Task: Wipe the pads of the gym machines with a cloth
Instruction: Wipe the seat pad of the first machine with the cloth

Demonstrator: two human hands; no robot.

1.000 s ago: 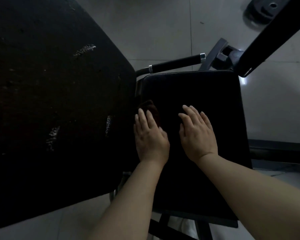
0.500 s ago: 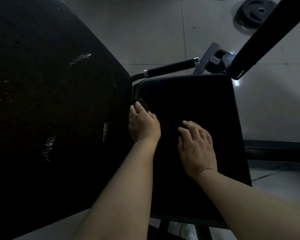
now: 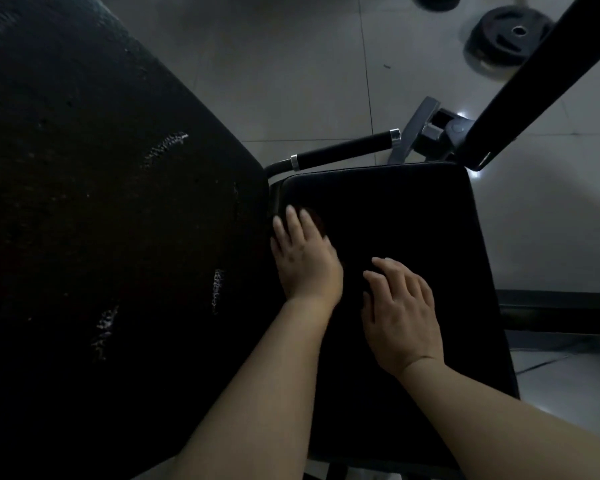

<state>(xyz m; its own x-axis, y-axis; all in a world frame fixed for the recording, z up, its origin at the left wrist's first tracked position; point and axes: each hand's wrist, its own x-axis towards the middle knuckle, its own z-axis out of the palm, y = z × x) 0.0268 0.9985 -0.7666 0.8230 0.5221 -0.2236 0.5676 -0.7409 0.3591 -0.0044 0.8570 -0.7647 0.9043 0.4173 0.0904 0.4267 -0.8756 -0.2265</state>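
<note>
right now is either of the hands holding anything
Nothing is gripped. The left hand presses a dark cloth flat under its fingers on the black seat pad; the right hand rests there too.

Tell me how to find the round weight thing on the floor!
Start at the black seat pad where both hands rest, then follow the slanted black bar up toward the top right corner. Beside it, flat on the grey tiled floor, lies the weight plate: a dark disc with a centre hole.

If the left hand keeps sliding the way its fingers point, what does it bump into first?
Probably the seat pad's far edge, then the black handle bar just beyond. The left hand presses a dark cloth; depth is unclear.
</note>
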